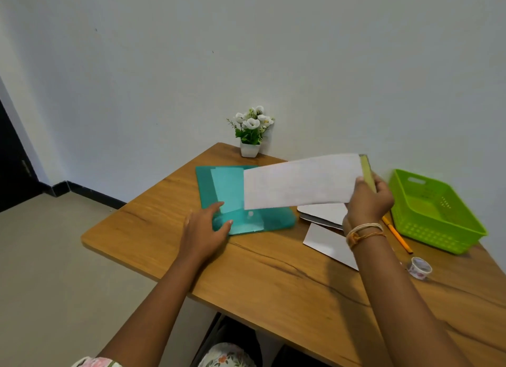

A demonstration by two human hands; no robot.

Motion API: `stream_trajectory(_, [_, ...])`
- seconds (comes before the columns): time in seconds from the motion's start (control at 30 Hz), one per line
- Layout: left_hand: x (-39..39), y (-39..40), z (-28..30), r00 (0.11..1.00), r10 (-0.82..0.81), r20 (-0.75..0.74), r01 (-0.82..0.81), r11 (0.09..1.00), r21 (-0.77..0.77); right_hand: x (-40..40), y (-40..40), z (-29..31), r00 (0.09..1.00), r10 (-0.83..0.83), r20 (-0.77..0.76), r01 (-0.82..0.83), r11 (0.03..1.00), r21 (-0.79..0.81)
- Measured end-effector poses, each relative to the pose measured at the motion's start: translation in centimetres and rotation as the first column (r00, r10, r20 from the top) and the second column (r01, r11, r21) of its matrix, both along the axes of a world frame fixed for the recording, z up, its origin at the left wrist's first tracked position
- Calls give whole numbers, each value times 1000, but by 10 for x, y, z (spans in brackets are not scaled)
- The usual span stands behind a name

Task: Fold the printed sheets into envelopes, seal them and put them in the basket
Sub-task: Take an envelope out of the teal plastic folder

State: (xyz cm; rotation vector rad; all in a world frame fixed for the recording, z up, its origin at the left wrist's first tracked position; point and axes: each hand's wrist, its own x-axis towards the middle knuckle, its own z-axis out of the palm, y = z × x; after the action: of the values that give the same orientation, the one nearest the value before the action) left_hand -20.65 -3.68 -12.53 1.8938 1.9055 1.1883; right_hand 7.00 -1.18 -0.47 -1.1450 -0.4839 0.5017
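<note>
My right hand (368, 199) holds a white printed sheet (301, 182) in the air by its right edge, together with a thin yellow-green ruler-like strip (367, 172). The sheet hangs over a teal plastic folder (216, 186) that lies on the wooden table (273, 271). My left hand (204, 228) rests flat on the folder's near left corner, fingers straight. The green basket (432, 210) stands at the table's right edge and looks empty. White envelopes or folded papers (325, 240) lie on the table under my right wrist.
A small white pot of artificial flowers (250, 132) stands at the table's far corner by the wall. An orange pencil (397, 236) lies beside the basket. A patterned tape roll (419, 268) sits near the right front.
</note>
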Motion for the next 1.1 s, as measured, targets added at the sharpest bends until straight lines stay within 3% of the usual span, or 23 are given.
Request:
stream_trajectory(0.07, [7, -1, -1, 950, 58, -305, -13, 989, 149, -1, -1, -17, 989, 39, -141, -52, 995, -84])
stream_trajectory(0.17, [16, -4, 0, 881, -85, -466, 199, 959, 203, -5, -9, -40, 931, 56, -361, -116, 982, -148])
stream_trajectory(0.23, [15, -4, -1, 859, -179, -479, 270, 954, 128, -10, -17, -50, 882, 78, -464, -186, 964, -192])
stream_trajectory(0.3, [11, -3, -2, 860, -164, -483, 219, 974, 59, -15, -25, -56, 871, 140, -472, -296, 914, -276])
stream_trajectory(0.4, [8, 1, -4, 867, -48, -497, 68, 997, 22, -19, -37, -56, 811, 399, -428, -565, 724, -396])
stream_trajectory(0.47, [7, 3, -5, 861, 40, -506, -48, 999, -2, -19, -39, -55, 765, 486, -422, -641, 631, -436])
stream_trajectory(0.7, [-4, 8, -6, 830, 147, -538, -237, 966, -100, 1, -30, -63, 817, 292, -498, -471, 836, -281])
stream_trajectory(0.87, [-11, 3, 4, 789, 270, -551, -339, 941, -25, -4, -36, -73, 769, 448, -456, -621, 694, -364])
stream_trajectory(0.97, [15, 3, 6, 867, 162, -470, -142, 987, 78, -18, -37, -76, 726, 555, -407, -688, 576, -442])
stream_trajectory(1.03, [43, 3, 5, 920, -90, -382, 95, 995, -5, -27, -36, -76, 697, 614, -370, -706, 496, -505])
stream_trajectory(1.1, [63, 1, -1, 886, -252, -388, 227, 968, -111, -34, -34, -76, 689, 645, -331, -692, 451, -563])
